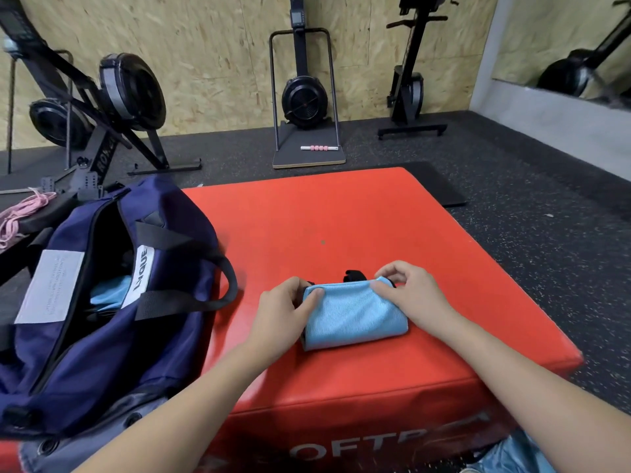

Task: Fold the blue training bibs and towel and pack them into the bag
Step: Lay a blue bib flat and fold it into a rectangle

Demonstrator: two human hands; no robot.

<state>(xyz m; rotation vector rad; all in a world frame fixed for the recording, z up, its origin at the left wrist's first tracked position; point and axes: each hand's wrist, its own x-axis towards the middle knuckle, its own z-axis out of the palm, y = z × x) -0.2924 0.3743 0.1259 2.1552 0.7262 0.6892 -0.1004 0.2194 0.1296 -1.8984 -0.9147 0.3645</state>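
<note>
On the red worktop (341, 216), the folded towel (355, 312) is pinched by left hand (290, 305) and right hand (409, 295); if loosened, it may unfold.

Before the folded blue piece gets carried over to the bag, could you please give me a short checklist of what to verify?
1. Folded blue cloth compact on the red box: ok.
2. Left hand grips its left end: ok.
3. Right hand pinches its top right corner: ok.
4. Black strap tucked in: not ok, it pokes out behind the fold.
5. Navy bag unzipped, mouth open: ok.
6. Room left inside, beside the blue fabric already there: cannot tell.
</note>
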